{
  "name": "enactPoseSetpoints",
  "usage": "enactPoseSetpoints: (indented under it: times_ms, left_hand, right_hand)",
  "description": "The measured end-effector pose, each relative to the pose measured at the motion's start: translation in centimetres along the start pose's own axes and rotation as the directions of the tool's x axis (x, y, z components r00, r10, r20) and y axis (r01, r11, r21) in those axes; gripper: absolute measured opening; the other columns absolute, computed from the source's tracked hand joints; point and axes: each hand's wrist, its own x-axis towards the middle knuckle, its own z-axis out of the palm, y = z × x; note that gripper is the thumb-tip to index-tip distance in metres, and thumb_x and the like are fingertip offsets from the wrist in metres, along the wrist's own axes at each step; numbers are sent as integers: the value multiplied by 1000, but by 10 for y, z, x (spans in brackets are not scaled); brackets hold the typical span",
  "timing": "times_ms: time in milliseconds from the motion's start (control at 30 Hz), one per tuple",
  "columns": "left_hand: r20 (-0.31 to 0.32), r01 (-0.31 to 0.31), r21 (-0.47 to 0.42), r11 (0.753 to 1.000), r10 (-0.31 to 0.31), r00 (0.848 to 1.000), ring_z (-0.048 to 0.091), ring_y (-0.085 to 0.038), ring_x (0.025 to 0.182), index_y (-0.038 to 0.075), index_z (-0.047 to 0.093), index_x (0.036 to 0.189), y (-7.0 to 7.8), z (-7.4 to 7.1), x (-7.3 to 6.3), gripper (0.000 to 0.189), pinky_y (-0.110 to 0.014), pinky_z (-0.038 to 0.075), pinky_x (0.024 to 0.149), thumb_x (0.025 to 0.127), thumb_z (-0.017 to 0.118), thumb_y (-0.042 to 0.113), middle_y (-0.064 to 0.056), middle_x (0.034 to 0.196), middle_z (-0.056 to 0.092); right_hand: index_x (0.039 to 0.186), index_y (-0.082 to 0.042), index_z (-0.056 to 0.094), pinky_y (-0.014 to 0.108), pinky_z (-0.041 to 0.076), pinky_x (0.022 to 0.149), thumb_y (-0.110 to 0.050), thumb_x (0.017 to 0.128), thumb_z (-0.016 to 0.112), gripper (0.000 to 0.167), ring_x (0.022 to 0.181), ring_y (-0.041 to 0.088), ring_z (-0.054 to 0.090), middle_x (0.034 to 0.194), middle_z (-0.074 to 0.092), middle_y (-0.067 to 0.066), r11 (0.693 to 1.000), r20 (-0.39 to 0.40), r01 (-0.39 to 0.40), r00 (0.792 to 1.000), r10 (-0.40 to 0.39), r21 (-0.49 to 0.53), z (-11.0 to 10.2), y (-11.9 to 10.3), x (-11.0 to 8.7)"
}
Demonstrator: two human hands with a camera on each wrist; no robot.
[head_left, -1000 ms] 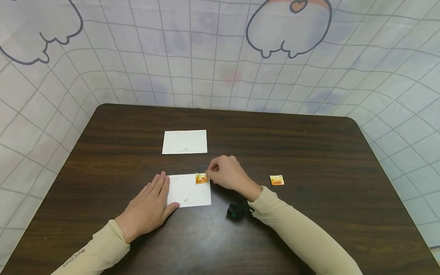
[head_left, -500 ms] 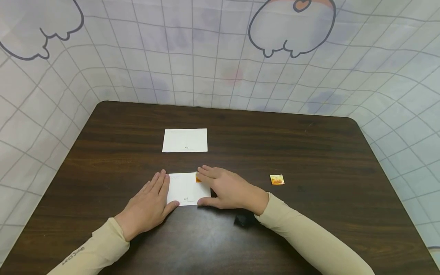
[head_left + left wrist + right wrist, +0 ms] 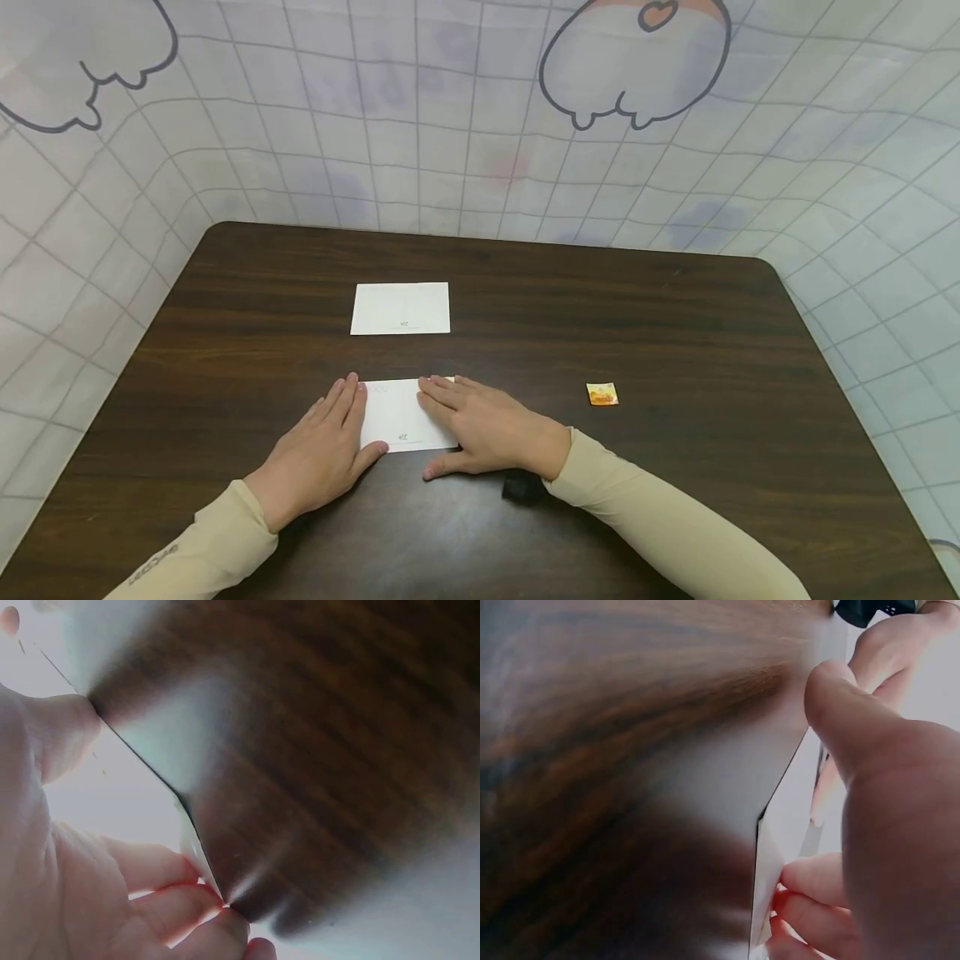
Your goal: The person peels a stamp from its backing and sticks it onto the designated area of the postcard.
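A white envelope (image 3: 397, 412) with small print lies flat on the dark wooden table (image 3: 697, 333). My left hand (image 3: 315, 454) rests along its left edge, fingers straight and the thumb at the lower left corner. Over its right side lies my right hand (image 3: 487, 425), palm down with fingers extended and the thumb spread off the lower edge. Those fingers cover the upper right corner, hiding the orange-yellow stamp there. Both wrist views show the envelope's edge at the fingertips.
A second white envelope (image 3: 400, 308) lies farther back on the table. To the right of my right hand is a loose orange-yellow stamp (image 3: 602, 394). A black device (image 3: 523, 487) sits under my right wrist. Grid-patterned cloth (image 3: 480, 108) hangs behind the table.
My right hand has gone from pinching at the stamp on the envelope's upper right corner to lying flat over it. The left hand has stayed in place.
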Motion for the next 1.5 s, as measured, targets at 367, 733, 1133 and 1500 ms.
enactPoseSetpoints:
  times_ms: [367, 733, 1133, 1500]
  left_hand:
    - [-8, 6, 23, 1000, -6, 1000, 34, -47, 154, -12, 34, 155, 1, 0, -1, 80, -61, 38, 122, 104, 57, 45, -31, 165, 31]
    - [-16, 5, 61, 998, -4, 1000, 37, -47, 152, -14, 36, 153, 0, 1, 1, 80, -60, 39, 121, 104, 58, 45, -33, 164, 33]
    - [7, 20, 53, 998, -20, 1000, 35, -47, 153, -13, 34, 155, 2, 1, 1, 82, -60, 38, 122, 103, 58, 46, -32, 165, 31]
    - [10, 21, 60, 998, -21, 1000, 35, -46, 154, -11, 35, 155, 2, -3, -1, 82, -59, 39, 122, 103, 59, 47, -31, 165, 32]
  right_hand:
    - [165, -11, 23, 46, 21, 134, -73, 95, 53, 98, 163, 18, 20, 175, 17, 5, 1000, 19, 17, 1000, -17, 9, 4, 5, -1]
    - [167, -12, 15, 51, 15, 135, -80, 91, 49, 107, 165, 20, 13, 177, 9, 5, 1000, 69, -27, 997, 28, -14, 6, 8, -9]
    - [166, -9, 20, 52, 17, 134, -78, 92, 50, 105, 165, 22, 15, 176, 15, 7, 998, 64, -70, 995, 70, -6, 5, 4, -22]
    - [163, -7, 28, 49, 23, 133, -77, 91, 54, 103, 162, 26, 23, 173, 23, 11, 995, 40, -97, 994, 97, -9, 0, 1, -28]
